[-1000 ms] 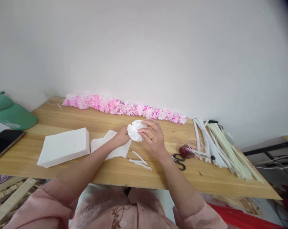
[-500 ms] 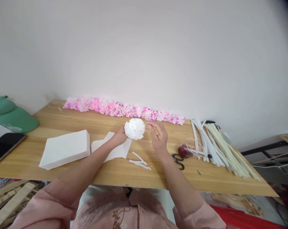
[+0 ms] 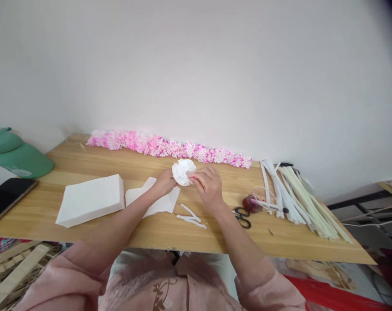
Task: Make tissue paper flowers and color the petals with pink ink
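Over the table (image 3: 144, 166), a white paper flower (image 3: 183, 170) — left hand (image 3: 165, 181) gripping its side, right hand (image 3: 209, 185) pinching its edge — looks partly opened, with some layers apparently left to spread.

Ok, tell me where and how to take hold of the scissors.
Grip the scissors by their black finger loops, probably best from the right: the loops lie flat on the table, pointing away from the right forearm, which hides the blades.

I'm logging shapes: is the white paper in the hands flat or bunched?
Bunched: the white paper shows ruffled folds, held by the left hand, right hand at its edge.
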Demonstrator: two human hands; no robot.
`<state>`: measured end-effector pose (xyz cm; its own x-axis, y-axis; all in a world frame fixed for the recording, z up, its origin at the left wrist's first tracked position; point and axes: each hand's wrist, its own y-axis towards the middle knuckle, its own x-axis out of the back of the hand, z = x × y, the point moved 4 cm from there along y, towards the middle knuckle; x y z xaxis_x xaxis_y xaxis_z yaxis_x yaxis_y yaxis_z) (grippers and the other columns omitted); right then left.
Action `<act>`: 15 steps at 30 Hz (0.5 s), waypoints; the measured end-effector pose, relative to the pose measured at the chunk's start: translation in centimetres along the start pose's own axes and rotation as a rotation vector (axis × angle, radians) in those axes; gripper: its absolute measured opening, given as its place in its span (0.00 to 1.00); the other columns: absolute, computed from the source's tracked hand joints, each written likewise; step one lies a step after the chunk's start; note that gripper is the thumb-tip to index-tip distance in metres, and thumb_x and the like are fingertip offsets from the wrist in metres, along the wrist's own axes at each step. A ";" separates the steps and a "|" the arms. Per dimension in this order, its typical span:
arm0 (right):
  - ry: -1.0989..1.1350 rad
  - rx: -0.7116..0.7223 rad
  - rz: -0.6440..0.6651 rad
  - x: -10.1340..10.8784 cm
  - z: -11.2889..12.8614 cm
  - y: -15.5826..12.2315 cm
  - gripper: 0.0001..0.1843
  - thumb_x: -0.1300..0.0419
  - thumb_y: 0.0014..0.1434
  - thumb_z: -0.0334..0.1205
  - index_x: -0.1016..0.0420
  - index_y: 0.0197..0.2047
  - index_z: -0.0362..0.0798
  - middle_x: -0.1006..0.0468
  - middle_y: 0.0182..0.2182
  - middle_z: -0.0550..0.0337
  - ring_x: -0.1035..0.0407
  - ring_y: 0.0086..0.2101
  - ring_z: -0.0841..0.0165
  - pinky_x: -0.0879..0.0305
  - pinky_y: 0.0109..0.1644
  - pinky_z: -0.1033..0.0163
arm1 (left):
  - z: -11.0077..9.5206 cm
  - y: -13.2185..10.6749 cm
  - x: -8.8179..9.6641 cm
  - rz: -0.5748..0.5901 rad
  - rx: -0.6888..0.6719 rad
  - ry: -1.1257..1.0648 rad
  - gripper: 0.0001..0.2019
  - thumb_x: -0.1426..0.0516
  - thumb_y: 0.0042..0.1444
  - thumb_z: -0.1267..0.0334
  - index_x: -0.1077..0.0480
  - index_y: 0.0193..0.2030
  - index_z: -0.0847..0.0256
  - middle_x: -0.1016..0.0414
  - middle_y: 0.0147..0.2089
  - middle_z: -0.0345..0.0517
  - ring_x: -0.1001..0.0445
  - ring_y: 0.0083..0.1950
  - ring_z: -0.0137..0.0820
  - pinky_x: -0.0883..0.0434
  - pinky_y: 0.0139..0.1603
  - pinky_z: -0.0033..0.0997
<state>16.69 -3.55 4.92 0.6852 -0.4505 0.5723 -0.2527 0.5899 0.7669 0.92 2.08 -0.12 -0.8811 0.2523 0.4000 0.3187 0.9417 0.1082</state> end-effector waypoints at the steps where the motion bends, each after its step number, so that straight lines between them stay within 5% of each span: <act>1: -0.005 0.008 0.001 0.0 0.0 0.0 0.06 0.41 0.63 0.39 0.23 0.36 0.52 0.20 0.32 0.60 0.29 0.36 0.65 0.38 0.43 0.55 | 0.2 0.0 0.0 -0.002 0.008 0.002 0.07 0.49 0.38 0.69 0.42 0.13 0.60 0.38 0.17 0.38 0.40 0.23 0.28 0.42 0.27 0.27; 6: 0.084 -0.119 -0.175 1.5 -0.8 -0.1 0.07 0.43 0.64 0.39 0.24 0.43 0.53 0.21 0.36 0.59 0.29 0.39 0.64 0.35 0.44 0.55 | 1.4 0.4 -0.3 -0.033 0.014 -0.061 0.05 0.50 0.37 0.67 0.40 0.14 0.60 0.36 0.17 0.40 0.38 0.23 0.29 0.44 0.26 0.27; 15: -0.088 -0.099 -0.062 0.4 -0.2 0.1 0.06 0.39 0.59 0.42 0.22 0.39 0.52 0.23 0.31 0.58 0.32 0.35 0.64 0.39 0.43 0.55 | 0.3 0.1 -0.4 -0.035 -0.081 0.065 0.06 0.48 0.43 0.64 0.34 0.20 0.61 0.28 0.24 0.44 0.32 0.28 0.34 0.40 0.31 0.29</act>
<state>17.05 -3.53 5.21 0.6341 -0.5426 0.5509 -0.1397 0.6203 0.7718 1.16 2.12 -0.52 -0.8684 0.2022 0.4527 0.3178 0.9279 0.1950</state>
